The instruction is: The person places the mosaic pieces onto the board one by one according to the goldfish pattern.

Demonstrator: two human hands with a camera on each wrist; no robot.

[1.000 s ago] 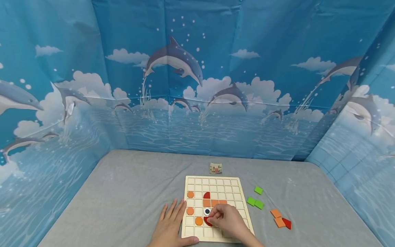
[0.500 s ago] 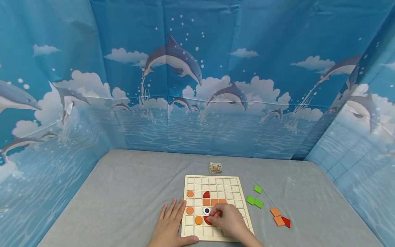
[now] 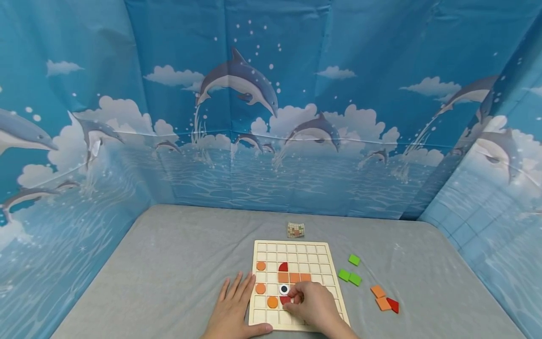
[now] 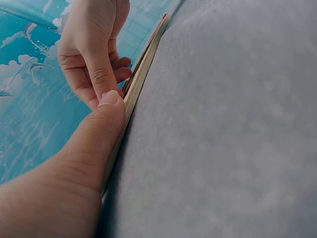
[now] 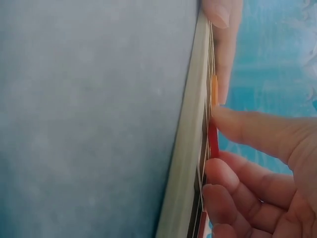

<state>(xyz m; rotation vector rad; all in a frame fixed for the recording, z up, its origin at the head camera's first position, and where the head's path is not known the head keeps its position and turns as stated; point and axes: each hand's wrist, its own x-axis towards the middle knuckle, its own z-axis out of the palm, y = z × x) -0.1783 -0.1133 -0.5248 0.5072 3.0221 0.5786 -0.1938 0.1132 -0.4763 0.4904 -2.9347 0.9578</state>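
A pale wooden grid board [image 3: 315, 259] lies on the grey cloth. My left hand [image 3: 232, 306] rests flat at its left side, fingers spread, with the thumb [image 4: 94, 134] along the near edge. My right hand [image 3: 312, 301] is over the lower middle of the grid. Its thumb and index finger pinch a red tile [image 5: 213, 140], partly covered by the thumb in the head view. Just above that tile sits a white disc with a black centre [image 3: 284, 289], and to its left an orange disc [image 3: 273, 302].
Also on the board are a red quarter-circle tile [image 3: 283, 267], a row of orange squares [image 3: 294, 278] and more orange discs [image 3: 260, 266]. Green squares [image 3: 354, 260], orange squares [image 3: 383, 303] and a red piece [image 3: 393, 305] lie to the right. A small patterned card [image 3: 295, 230] lies behind the board.
My right thumb has shifted slightly toward the board's near edge, and more of the red tile's upper part shows. My left hand stays in place.
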